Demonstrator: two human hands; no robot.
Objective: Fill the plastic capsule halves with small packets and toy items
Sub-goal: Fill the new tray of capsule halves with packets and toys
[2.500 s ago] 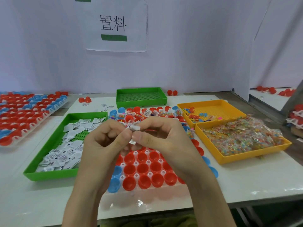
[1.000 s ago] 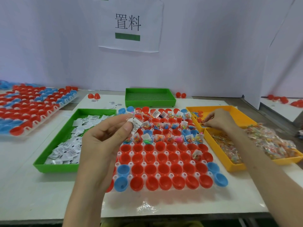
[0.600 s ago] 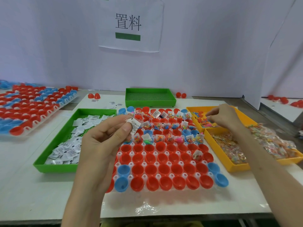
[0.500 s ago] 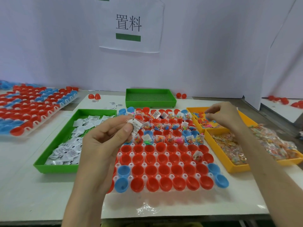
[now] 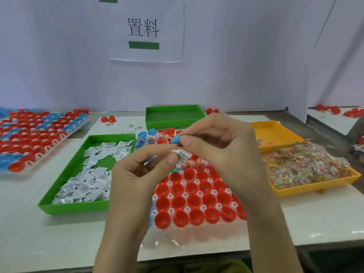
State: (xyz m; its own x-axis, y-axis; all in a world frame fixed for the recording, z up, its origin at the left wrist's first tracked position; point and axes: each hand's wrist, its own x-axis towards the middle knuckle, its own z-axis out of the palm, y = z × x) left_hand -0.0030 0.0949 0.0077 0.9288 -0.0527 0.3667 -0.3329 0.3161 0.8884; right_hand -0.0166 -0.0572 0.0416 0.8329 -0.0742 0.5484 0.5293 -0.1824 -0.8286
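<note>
Capsule halves [image 5: 194, 200] nearest stand empty; left grip [image 5: 136, 174] pinches a white packet [image 5: 184, 156], right grip [image 5: 222, 150] a blue toy [image 5: 175, 139]: best drop both into one half.

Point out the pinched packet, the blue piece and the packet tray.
packet [image 5: 183, 157], head view, printed face
blue piece [image 5: 175, 140], head view, visible end
packet tray [image 5: 74, 208], head view, front wall

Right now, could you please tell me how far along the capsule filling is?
Done: the far rows of capsule halves in the tray already hold packets and toys. In hand: the left hand pinches a white packet, and the right hand pinches a small blue piece. Left: the near rows of red halves sit empty.
</note>
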